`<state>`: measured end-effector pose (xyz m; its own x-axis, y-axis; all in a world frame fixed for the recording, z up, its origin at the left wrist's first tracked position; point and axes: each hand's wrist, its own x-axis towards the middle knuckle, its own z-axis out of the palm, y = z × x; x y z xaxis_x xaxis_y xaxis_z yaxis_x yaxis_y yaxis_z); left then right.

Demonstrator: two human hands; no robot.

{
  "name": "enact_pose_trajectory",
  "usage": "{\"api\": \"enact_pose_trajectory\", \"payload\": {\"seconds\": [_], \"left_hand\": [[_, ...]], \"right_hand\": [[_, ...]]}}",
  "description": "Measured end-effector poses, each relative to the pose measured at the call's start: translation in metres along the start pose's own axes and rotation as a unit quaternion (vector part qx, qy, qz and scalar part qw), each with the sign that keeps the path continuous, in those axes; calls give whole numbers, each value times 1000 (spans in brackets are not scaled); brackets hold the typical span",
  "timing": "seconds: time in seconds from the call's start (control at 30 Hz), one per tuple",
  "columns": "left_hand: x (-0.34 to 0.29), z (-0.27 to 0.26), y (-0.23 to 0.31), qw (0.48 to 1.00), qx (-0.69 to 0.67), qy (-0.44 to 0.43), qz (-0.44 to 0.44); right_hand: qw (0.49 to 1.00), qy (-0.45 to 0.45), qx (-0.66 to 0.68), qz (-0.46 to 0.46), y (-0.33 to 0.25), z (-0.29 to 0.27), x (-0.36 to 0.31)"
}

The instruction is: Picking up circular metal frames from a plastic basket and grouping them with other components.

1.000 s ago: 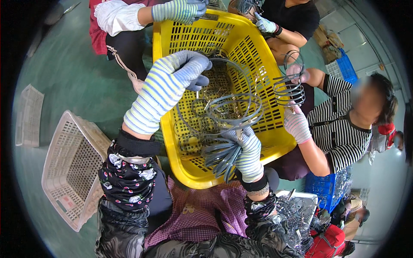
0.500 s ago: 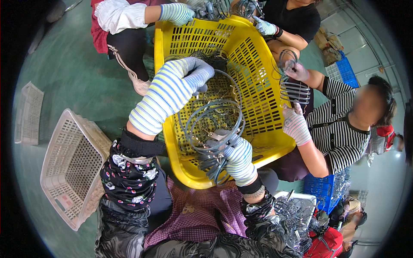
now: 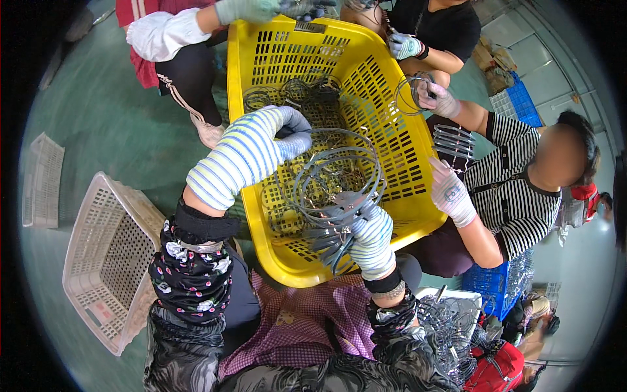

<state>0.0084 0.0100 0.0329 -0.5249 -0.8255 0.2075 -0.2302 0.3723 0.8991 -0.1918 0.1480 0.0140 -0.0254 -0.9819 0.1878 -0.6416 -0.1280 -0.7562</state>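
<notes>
In the head view, the right hand (image 3: 373, 242), in a striped knit glove, was closed around a bundle of grey cable loops (image 3: 346, 202); the loops fanned out above the fist and short bunched lengths hung below it, over the near part of the yellow basket (image 3: 277, 271). Its fingertips were partly hidden by the bundle. The left hand (image 3: 264, 140), gloved alike, had curled fingers with the thumb close to them, and one loop ran up to the fingertips — whether they gripped it could not be told. Its forearm covered part of the basket's left rim. Deeper inside, loose coils (image 3: 304, 91) tangled together, too fine to count. At the top edge a co-worker's blurred glove (image 3: 248, 10) was cut off by the frame. To the right, another co-worker's gloved hand (image 3: 452, 196) was just below a row of loops (image 3: 453, 140), outside the basket.

The basket's right wall stood near the right hand; its far wall was well apart from both hands, leaving room ahead above the coils. On the left, green floor (image 3: 117, 124) stretched beyond the forearm, with a white crate (image 3: 108, 261) near the elbow.
</notes>
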Motion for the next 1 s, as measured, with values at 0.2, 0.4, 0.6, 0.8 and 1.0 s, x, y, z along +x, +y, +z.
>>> {"api": "enact_pose_trajectory", "payload": {"seconds": [0.2,0.4,0.6,0.8,1.0], "left_hand": [[1,0,-4,984,-36,-68,-161],[0,-5,5,969,-139,-117,-167],[5,-1,8,974,-96,-146,-142],[7,12,-1,984,-136,-104,-54],[12,1,-7,971,-218,14,-97]], "right_hand": [[944,-8,-251,-216,23,-14,0],[949,-53,-262,-169,30,-18,-8],[946,5,-239,-219,21,-12,-2],[1000,1,12,-8,12,4,-3],[934,47,325,138,-1,8,6]]}}
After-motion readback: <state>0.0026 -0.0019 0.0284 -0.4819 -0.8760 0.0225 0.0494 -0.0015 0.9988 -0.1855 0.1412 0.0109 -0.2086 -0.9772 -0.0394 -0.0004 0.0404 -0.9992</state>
